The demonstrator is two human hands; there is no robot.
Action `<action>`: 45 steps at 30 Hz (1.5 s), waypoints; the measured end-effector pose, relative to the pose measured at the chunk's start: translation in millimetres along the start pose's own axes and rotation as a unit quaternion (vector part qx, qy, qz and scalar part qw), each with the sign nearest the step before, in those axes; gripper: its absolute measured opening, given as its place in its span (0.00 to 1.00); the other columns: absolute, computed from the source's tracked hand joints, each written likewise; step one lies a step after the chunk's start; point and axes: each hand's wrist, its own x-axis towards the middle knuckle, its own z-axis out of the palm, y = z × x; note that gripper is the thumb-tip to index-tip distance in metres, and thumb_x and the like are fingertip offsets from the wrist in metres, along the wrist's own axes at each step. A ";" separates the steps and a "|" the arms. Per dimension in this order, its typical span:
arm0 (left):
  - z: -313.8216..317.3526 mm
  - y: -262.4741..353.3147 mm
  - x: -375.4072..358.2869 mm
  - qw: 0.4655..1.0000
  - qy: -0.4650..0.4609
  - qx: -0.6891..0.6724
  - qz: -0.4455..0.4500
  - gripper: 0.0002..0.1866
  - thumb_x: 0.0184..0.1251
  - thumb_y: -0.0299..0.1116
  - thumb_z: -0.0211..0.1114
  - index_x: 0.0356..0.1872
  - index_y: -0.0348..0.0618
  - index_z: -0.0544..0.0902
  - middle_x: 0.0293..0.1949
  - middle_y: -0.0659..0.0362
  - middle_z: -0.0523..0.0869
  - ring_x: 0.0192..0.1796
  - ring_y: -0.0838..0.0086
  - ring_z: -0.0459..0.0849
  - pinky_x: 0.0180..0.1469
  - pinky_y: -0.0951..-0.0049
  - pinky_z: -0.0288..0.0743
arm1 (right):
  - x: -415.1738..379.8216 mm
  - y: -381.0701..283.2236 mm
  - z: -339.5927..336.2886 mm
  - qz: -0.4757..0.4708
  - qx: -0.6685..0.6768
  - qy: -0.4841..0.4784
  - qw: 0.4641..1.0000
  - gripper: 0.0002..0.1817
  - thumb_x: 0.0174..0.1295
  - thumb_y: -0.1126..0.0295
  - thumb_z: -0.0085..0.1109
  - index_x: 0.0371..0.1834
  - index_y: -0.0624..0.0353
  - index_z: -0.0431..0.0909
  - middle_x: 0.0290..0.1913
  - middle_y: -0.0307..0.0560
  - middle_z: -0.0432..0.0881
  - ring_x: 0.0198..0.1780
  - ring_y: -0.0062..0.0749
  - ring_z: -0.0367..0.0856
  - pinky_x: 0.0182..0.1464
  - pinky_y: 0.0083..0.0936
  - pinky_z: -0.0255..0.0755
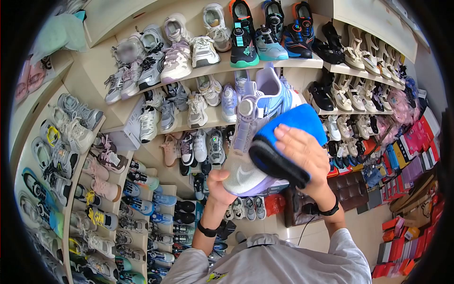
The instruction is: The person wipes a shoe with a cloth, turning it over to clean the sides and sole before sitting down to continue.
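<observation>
A: Left hand (218, 182) status?
B: Fingers closed around the toe of the lilac sneaker (253, 137), held raised before the shoe shelves (265, 64).
A: Right hand (302, 154)?
B: Flat, pressing the blue cloth (288, 125) against the sneaker's side.

Both hands are bare, no gloves. Left hand (218, 182) has a black band on the wrist just below it, and the right hand (302, 154) has one too. Light grey short-sleeved shirt, small yellow-and-black print on the front.
</observation>
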 end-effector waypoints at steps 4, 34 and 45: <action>-8.8 -0.2 -0.8 0.998 -0.039 -0.049 -0.006 0.41 0.55 0.42 0.56 0.71 0.29 0.67 0.67 0.43 0.78 0.68 0.54 0.79 0.75 0.56 0.66 | 7.5 -14.4 -6.3 -0.067 0.047 -0.083 0.993 0.15 0.60 0.74 0.61 0.48 0.67 0.85 0.55 0.56 0.87 0.57 0.47 0.87 0.58 0.36 0.81; -11.7 2.6 -6.1 0.999 0.014 0.004 -0.041 0.48 0.49 0.35 0.61 0.76 0.28 0.57 0.70 0.40 0.73 0.70 0.52 0.76 0.74 0.57 0.68 | 1.5 -4.6 -12.0 -0.079 -0.009 -0.059 0.995 0.13 0.63 0.73 0.63 0.50 0.60 0.85 0.55 0.51 0.88 0.59 0.40 0.87 0.62 0.34 0.77; -4.2 -0.8 -7.7 0.997 -0.035 -0.069 -0.021 0.47 0.47 0.36 0.58 0.74 0.27 0.62 0.69 0.36 0.74 0.68 0.47 0.77 0.75 0.54 0.68 | 1.3 30.2 -11.4 0.071 -0.011 0.099 0.993 0.20 0.62 0.68 0.69 0.53 0.72 0.82 0.55 0.62 0.86 0.59 0.54 0.86 0.63 0.43 0.75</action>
